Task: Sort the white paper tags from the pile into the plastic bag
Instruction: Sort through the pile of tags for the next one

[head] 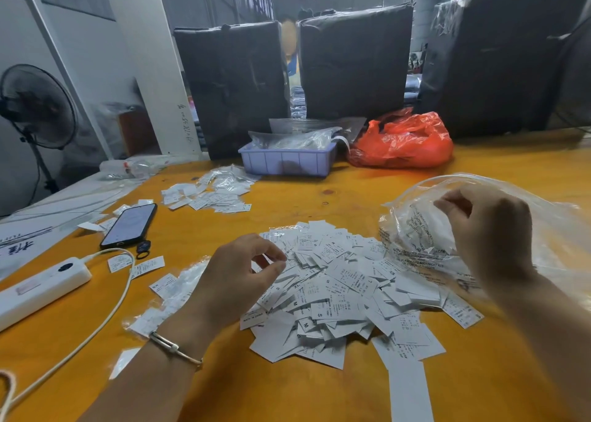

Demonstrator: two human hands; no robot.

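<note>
A loose pile of white paper tags [335, 287] with printed size letters lies on the orange table in front of me. My left hand [236, 277] hovers over the pile's left edge, fingers loosely curled, thumb and forefinger close together; I see no tag between them. To the right a clear plastic bag [415, 239] with printed text lies open, a few tags inside it. My right hand [489, 230] pinches the bag's upper rim and holds it up.
A phone [129, 225] and a white power strip [41, 289] with its cable lie at the left. A second heap of tags [211, 194], a lilac tray [287, 161] and a red bag [403, 142] sit further back. Black wrapped bales stand behind the table.
</note>
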